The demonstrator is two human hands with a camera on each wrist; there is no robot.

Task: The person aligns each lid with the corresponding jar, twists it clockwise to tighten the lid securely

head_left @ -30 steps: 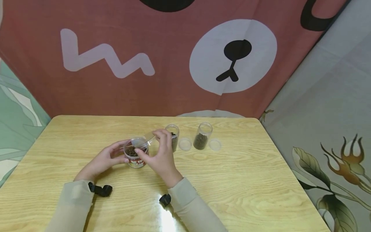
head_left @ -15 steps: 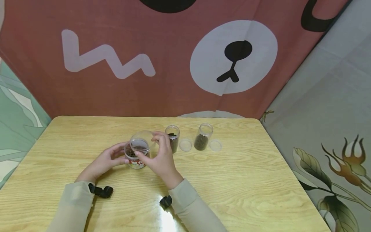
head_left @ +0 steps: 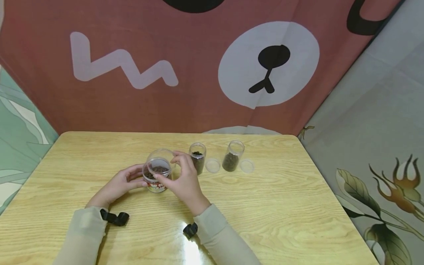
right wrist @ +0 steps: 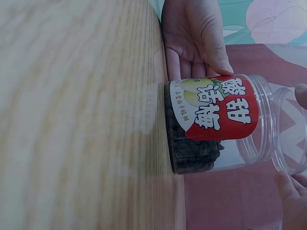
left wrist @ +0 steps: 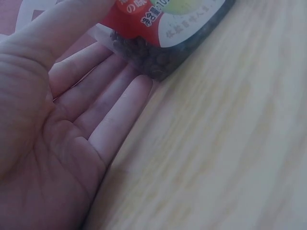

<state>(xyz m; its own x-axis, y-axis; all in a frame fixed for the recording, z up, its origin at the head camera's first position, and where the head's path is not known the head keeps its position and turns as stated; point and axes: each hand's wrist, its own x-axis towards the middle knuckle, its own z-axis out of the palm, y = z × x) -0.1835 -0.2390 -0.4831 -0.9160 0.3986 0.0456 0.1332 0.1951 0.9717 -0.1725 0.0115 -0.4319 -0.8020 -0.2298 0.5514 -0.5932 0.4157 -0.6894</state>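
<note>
A clear plastic jar (head_left: 156,187) with a red label stands on the table, partly filled with dark, dried pieces. My left hand (head_left: 119,184) holds it from the left, thumb on the near side and fingers behind. In the left wrist view the fingers (left wrist: 120,115) reach along the jar's base. My right hand (head_left: 185,182) pinches a clear round lid (right wrist: 290,139) between thumb and fingers. That lid is tilted over the jar's mouth. In the right wrist view it sits close to the rim; whether they touch I cannot tell.
Beyond my right hand stand two tall, lidless clear jars, a nearer one (head_left: 198,163) and another (head_left: 230,161), both holding dark pieces. Clear lids lie flat beside them, one (head_left: 212,165) between the jars and one (head_left: 247,166) to the right. A printed cloth (head_left: 198,103) hangs behind the table.
My right hand has tilted the lid, swinging it from the jar's right side to over its mouth. My left hand keeps its hold on the jar.
</note>
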